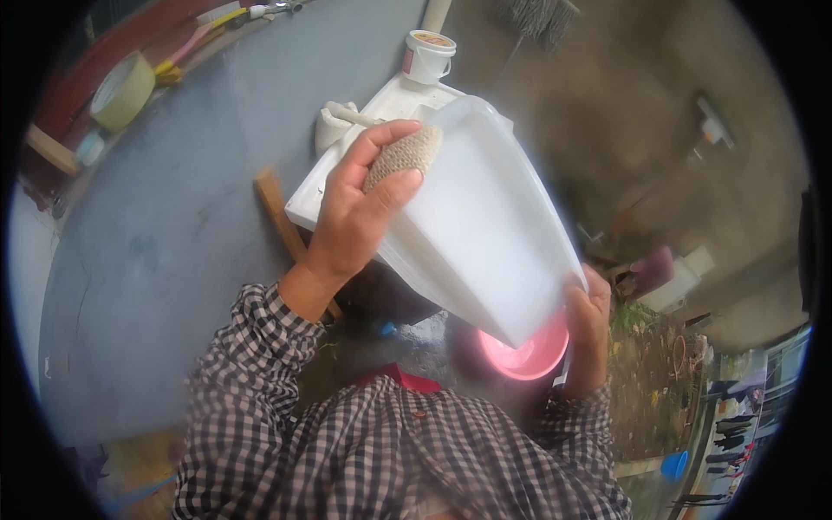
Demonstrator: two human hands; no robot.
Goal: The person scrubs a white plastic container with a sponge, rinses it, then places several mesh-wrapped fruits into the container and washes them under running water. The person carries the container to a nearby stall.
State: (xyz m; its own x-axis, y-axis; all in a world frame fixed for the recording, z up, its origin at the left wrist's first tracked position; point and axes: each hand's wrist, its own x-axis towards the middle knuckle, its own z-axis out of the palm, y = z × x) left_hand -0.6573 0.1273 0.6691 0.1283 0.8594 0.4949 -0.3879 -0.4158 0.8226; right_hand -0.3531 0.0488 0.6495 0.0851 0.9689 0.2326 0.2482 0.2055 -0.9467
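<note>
A beige loofah-like scrubbing pad is pinched between the thumb and fingers of my left hand, at the upper left edge of a white plastic bin. The bin is tilted over a white sink, and its pale inside faces me. My right hand grips the bin's rim at the lower right. Below that corner, partly hidden, is a pink basin on the wet ground. I cannot tell whether the pad touches the bin.
A lidded white bucket stands on the sink's far corner, near a pale pipe. A wooden post leans by the grey wall. Tape and brushes lie on a ledge at upper left. A mop stands beyond.
</note>
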